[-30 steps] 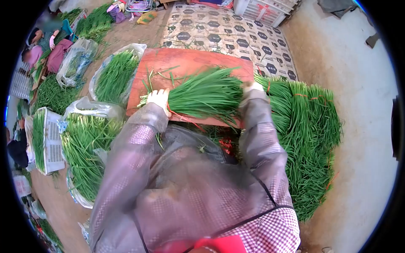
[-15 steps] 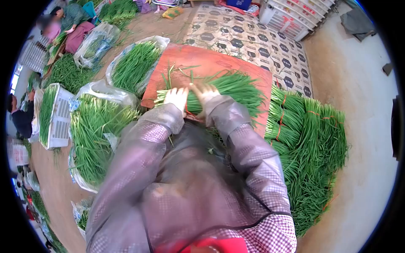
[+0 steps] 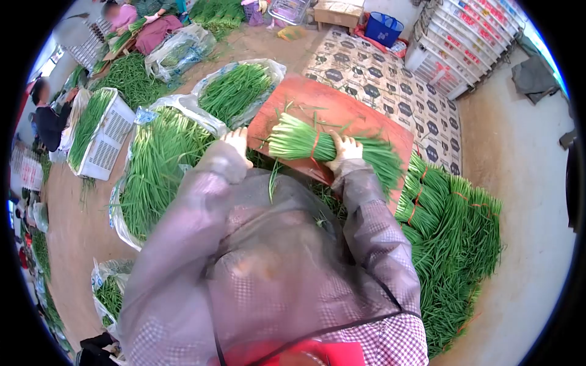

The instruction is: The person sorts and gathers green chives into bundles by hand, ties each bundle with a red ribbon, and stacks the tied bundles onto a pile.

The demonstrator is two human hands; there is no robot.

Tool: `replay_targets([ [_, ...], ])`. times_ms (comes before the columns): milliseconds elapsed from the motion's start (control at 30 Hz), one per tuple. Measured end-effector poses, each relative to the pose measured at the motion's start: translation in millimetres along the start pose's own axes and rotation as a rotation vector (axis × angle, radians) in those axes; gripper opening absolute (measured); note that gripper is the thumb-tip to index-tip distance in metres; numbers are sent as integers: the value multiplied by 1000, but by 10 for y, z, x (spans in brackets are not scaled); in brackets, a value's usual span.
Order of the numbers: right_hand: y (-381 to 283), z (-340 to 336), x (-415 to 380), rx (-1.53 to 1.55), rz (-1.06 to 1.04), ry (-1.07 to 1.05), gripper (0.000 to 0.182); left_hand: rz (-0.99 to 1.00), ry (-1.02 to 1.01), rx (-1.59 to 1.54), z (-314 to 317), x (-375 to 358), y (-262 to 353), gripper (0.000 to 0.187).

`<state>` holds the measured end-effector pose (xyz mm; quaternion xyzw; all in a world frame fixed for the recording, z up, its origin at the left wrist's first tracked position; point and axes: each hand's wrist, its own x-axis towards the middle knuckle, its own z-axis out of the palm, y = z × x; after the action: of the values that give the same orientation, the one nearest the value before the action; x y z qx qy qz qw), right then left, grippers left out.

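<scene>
A bundle of green stalks (image 3: 293,139) with pale ends to the left lies on the red board (image 3: 360,113), an orange-red band round it. My right hand (image 3: 345,148) is wrapped over the bundle, just right of the band. At the board's left edge, my left hand (image 3: 237,144) is off the bundle, its fingers somewhat apart and nothing visible in them. Loose stalks lie on the board behind the bundle, and a few hang over its front edge.
Banded bundles (image 3: 452,244) are piled right of the board. Left are open bags of stalks (image 3: 162,165) and a white crate (image 3: 108,143). Two people sit at the upper left; another person (image 3: 52,119) is at the far left. Stacked crates (image 3: 464,46) stand upper right.
My left hand has left the bundle and moved left to the board's edge. My right hand still holds the bundle, whose band now shows fully. The whole view has shifted and turned.
</scene>
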<state>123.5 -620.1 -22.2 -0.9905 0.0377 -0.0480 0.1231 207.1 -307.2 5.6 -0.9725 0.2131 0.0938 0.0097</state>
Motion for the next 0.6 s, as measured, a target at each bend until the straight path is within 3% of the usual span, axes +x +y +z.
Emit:
replay_targets([
  [133,-24,-357,-67,17,46,166,95,95,335,-718,-33,-297,-167,87],
  [200,-171,-561,-87,65,58,250,95,167,173,-1313,97,-319,-61,79],
  [233,-255,-632,-87,153,63,294,96,196,94,-1418,54,-389,47,82],
  [267,-350,-700,-87,243,63,334,97,225,12,-1520,-68,-473,189,85],
  [300,-457,-775,-93,387,11,351,99,412,77,-1567,-2,-385,279,90],
  [333,-677,-983,-171,645,-19,279,97,602,142,-1601,59,-285,354,95],
  [367,-1209,-1483,-338,1211,238,127,95,669,192,-1605,-122,-362,455,95],
  [433,-1445,-1426,-466,1440,183,-1,77,791,268,-1691,-429,-513,611,92],
  [467,-1522,-1372,-516,1603,101,-93,81,741,203,-1878,-731,-790,701,79],
  [533,-1637,-1224,-553,1919,-236,-366,89,364,99,-1824,-651,-893,618,67],
  [567,-1699,-1206,-584,1859,-326,-370,94,586,373,-1873,-722,-968,643,57],
  [600,-1752,-1204,-602,1495,-361,-201,93,592,392,-1870,-763,-1061,615,57],
])
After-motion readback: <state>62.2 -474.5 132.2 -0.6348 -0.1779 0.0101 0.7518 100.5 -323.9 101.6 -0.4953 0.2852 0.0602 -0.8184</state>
